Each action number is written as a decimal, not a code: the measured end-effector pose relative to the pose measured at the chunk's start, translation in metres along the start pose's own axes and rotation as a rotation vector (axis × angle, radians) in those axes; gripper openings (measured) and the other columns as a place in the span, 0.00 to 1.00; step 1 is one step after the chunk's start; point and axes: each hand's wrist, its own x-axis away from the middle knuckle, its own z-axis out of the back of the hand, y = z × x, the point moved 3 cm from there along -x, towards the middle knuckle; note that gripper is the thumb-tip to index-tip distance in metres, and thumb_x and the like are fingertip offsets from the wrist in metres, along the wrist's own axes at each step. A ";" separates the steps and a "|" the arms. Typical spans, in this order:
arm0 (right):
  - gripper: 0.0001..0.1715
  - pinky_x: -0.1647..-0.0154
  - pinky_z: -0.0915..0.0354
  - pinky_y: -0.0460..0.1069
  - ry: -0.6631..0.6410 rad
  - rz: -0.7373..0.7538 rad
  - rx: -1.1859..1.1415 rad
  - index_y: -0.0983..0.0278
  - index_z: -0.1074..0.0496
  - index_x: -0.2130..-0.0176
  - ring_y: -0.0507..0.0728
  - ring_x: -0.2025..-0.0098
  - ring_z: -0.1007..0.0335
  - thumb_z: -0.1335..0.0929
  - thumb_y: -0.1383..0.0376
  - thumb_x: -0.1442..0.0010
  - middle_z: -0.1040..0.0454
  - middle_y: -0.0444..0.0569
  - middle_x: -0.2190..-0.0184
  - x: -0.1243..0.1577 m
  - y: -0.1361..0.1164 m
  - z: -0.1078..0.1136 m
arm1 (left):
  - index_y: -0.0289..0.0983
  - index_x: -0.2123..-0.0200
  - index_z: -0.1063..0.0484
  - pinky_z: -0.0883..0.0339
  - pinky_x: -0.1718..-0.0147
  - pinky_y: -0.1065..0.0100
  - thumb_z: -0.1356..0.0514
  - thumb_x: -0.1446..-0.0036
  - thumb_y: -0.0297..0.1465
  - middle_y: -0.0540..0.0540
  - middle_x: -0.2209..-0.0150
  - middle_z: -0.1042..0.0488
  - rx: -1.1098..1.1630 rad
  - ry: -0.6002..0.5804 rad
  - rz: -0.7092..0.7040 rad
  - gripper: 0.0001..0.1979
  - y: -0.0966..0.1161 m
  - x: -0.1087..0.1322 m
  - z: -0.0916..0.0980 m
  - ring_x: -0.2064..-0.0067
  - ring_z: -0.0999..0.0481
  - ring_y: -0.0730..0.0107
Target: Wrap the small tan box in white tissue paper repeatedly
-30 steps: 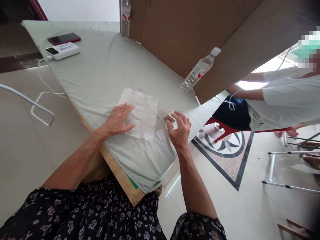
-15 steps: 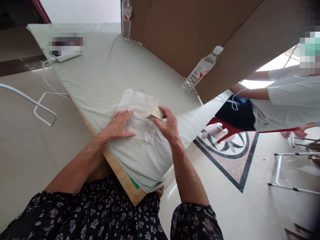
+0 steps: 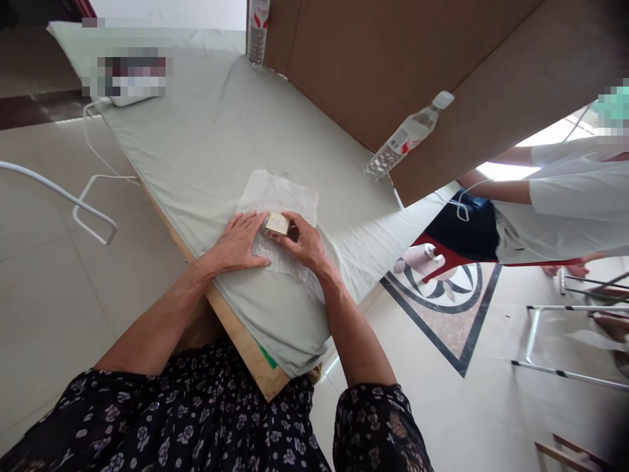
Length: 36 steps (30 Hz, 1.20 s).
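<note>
A small printed cardboard box is over the middle of a sheet of bubble wrap. My right hand grips the box from its right side, between thumb and fingers. Flat on the left part of the wrap lies my left hand, its fingers stretched and its thumb apart. The left fingertips are close to the box's left edge; whether they touch it I cannot tell. Part of the wrap is hidden under both hands.
On the cloth-covered table, a water bottle leans against a cardboard panel. Another bottle stands at the panel's far end. A white device with a cable sits far left. A person in a white shirt sits at right.
My right hand has carried the box leftward to the middle of the wrap and turned it, so its printed faces show. My left hand has stayed flat on the wrap.
</note>
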 end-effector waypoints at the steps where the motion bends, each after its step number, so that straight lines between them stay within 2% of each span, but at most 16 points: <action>1: 0.29 0.38 0.29 0.59 0.000 0.000 -0.005 0.56 0.28 0.40 0.62 0.44 0.22 0.26 0.60 0.41 0.20 0.49 0.43 0.000 0.000 0.000 | 0.38 0.24 0.56 0.57 0.26 0.41 0.32 0.48 0.45 0.33 0.25 0.43 0.000 -0.003 0.002 0.56 0.000 0.000 0.000 0.23 0.47 0.41; 7: 0.33 0.35 0.31 0.61 0.036 0.012 -0.009 0.56 0.31 0.36 0.63 0.39 0.24 0.27 0.59 0.39 0.23 0.51 0.38 0.003 0.005 -0.006 | 0.33 0.24 0.56 0.60 0.25 0.42 0.31 0.48 0.45 0.31 0.24 0.46 -0.021 -0.036 0.033 0.57 0.002 0.001 0.002 0.22 0.50 0.41; 12: 0.33 0.33 0.32 0.63 0.016 0.048 0.001 0.54 0.31 0.35 0.64 0.37 0.26 0.27 0.58 0.38 0.24 0.50 0.36 0.002 0.009 -0.007 | 0.36 0.23 0.57 0.60 0.25 0.41 0.32 0.48 0.46 0.33 0.24 0.45 -0.017 -0.039 0.036 0.57 0.002 0.001 0.001 0.22 0.50 0.41; 22: 0.33 0.32 0.34 0.63 0.025 0.023 -0.009 0.55 0.31 0.35 0.64 0.36 0.27 0.28 0.58 0.38 0.25 0.50 0.35 0.004 0.005 -0.007 | 0.39 0.23 0.57 0.60 0.25 0.40 0.32 0.48 0.47 0.35 0.25 0.44 0.006 -0.032 0.008 0.56 0.000 0.002 0.002 0.23 0.50 0.39; 36: 0.37 0.32 0.33 0.63 0.054 0.021 -0.046 0.58 0.34 0.34 0.65 0.35 0.28 0.28 0.61 0.41 0.26 0.55 0.35 0.007 0.009 -0.008 | 0.37 0.24 0.55 0.59 0.25 0.42 0.32 0.48 0.45 0.33 0.24 0.44 0.010 -0.031 0.010 0.56 0.001 0.001 0.002 0.23 0.49 0.41</action>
